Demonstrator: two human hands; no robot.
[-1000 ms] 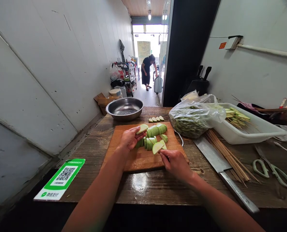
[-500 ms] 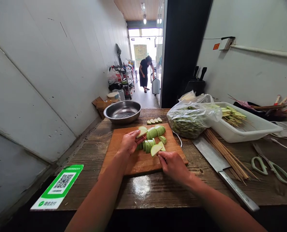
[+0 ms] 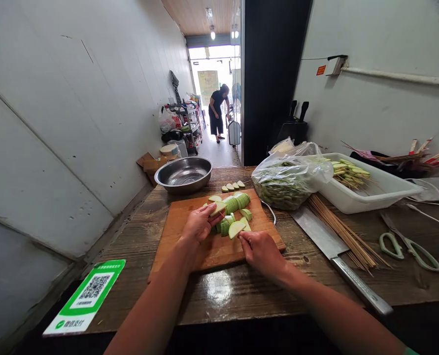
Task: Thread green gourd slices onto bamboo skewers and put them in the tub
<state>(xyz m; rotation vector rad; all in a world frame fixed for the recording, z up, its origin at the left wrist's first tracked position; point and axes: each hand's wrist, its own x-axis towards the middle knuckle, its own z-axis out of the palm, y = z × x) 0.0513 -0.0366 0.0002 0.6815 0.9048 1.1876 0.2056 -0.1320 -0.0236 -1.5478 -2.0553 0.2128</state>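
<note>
My left hand (image 3: 197,226) holds a pale half-round zucchini slice (image 3: 218,208) between thumb and fingers, above the left part of the wooden cutting board (image 3: 175,246). In my right hand (image 3: 260,249) is the near end of a thin skewer, closed in the fingers. Another half-round zucchini slice (image 3: 236,229) sits on that skewer, just beyond my right fingertips. The skewer's far end points toward the slice in my left hand; whether it touches it I cannot tell. Rows of cut zucchini (image 3: 237,201) lie on the board behind my hands.
Behind the board are a metal bowl (image 3: 184,183) and several threaded slices (image 3: 233,187). At right lie a plastic bag of greens (image 3: 286,185), a white tray (image 3: 374,199), a cleaver (image 3: 322,234), loose skewers (image 3: 348,236) and scissors (image 3: 407,244). A person (image 3: 217,113) bends over far off.
The camera view has shifted slightly. My left hand and its slice sit a little lower, nearer the skewer, and another slice shows more clearly behind them. My right hand keeps its hold.
</note>
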